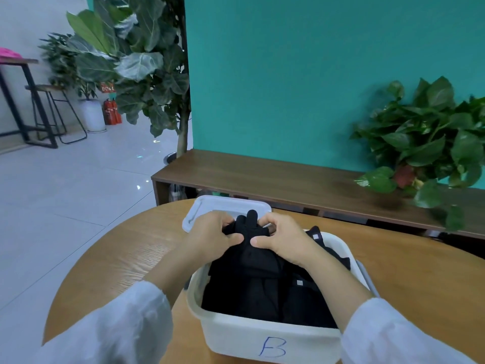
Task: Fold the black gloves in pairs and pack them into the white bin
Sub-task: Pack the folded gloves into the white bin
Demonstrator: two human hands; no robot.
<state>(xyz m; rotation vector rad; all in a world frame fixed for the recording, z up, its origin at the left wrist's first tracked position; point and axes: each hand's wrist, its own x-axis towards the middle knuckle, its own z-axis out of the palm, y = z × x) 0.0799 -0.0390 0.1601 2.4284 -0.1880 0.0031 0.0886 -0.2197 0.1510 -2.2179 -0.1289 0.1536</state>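
**Both hands hold a glove bundle above the white bin**

The round wooden desk [118, 258] carries everything under the two hands. On it stands the white bin [262, 334], marked with a blue letter "B" on its near wall; it sits directly below both hands, so a finished bundle can go straight down into it. Just beyond the hands lies the bin's white lid [223, 204], put aside so the opening stays free.

Inside the bin, below and nearer than the hands, lie black gloves [262, 298] already packed, some with a small white tag showing.

The left hand [210, 239] and the right hand [282, 239] are close together, facing each other. The grip of each is closed, fingers and thumb curled round the same black glove bundle [252, 227], which is between them at the far end of the bin. One glove finger sticks up beyond the knuckles. I judge that the hands are pressing the pair together to keep the fold before placing it.
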